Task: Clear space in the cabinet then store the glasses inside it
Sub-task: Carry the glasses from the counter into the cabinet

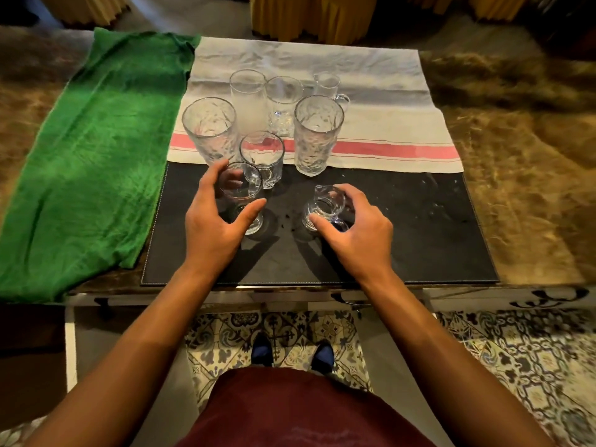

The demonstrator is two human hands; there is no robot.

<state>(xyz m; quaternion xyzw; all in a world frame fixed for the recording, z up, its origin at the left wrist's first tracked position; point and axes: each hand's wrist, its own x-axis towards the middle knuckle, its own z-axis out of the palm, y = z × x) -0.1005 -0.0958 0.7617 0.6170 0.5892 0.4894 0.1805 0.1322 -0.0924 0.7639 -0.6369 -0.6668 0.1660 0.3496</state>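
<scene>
Looks like the pick-up step: left hand (209, 227) curls around a stemmed glass (241, 191), right hand (358, 230) grips a small jug (325, 206), both on the black mat (419, 240) (cabinet's out of view), so next they need lifting straight up, clear of the neighbours.

Warm, dim light falls from ahead; hard shadows run toward the viewer on the black mat (419, 253). Edges bend and blur.
</scene>
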